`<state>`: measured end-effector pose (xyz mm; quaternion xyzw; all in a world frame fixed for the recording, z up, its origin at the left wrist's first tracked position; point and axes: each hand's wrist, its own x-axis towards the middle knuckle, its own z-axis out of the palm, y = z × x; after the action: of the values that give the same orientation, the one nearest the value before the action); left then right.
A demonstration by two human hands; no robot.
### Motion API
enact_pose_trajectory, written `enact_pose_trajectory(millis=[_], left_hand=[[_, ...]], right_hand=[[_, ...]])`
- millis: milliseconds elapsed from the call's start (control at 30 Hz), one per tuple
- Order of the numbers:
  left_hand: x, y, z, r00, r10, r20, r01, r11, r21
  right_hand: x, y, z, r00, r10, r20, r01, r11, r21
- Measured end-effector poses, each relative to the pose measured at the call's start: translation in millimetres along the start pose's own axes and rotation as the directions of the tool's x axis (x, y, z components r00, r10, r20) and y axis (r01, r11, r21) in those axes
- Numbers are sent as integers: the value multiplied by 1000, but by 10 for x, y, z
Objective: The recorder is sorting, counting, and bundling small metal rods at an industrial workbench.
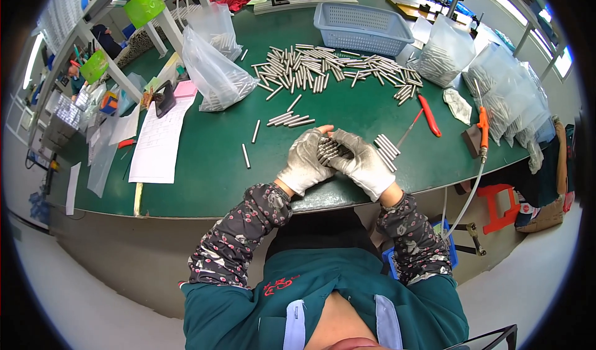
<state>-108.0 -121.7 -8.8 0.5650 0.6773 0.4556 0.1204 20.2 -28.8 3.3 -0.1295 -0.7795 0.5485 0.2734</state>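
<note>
Both my hands wear pale, greyed work gloves with some bare fingertips, and they meet over the near edge of the green table [211, 195]. Between them is a bundle of short metal rods [327, 150], ends facing up. My left hand [305, 162] wraps the bundle's left side, and my right hand [362, 165] closes on its right side. Just right of my right hand lies a small row of rods [387, 152]. Ahead of my left hand rests another short row [290, 120], with two single rods nearer me. A large loose pile of rods [304, 67] spreads farther back.
Behind the pile stands a blue plastic basket [363, 47]. Clear bags of rods [218, 80] sit left, with more bags [509, 92] right. Red-handled pliers [428, 117], an orange air gun [483, 126] and a white cloth [457, 106] lie right; paper sheets [160, 142] lie left.
</note>
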Motion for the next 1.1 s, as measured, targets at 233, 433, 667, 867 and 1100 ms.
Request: enact_pose_trajectory(millis=[233, 433, 667, 867, 1100], left_hand=[[-82, -20, -136, 983, -127, 130, 178, 813, -554], [-66, -35, -134, 964, -205, 171, 266, 789, -554], [-58, -2, -154, 970, -210, 124, 242, 764, -598], [-59, 30, -149, 953, -221, 207, 301, 621, -724], [-73, -1, -167, 961, -170, 216, 275, 628, -728]], right_hand=[[16, -177, 150, 995, -100, -27, 98, 993, -69], [26, -148, 203, 977, -153, -146, 100, 942, -319], [80, -141, 233, 931, 318, -180, -286, 941, 182], [9, 3, 176, 970, 185, -158, -156, 971, 182], [23, 92, 231, 974, -54, -221, 64, 997, 36]])
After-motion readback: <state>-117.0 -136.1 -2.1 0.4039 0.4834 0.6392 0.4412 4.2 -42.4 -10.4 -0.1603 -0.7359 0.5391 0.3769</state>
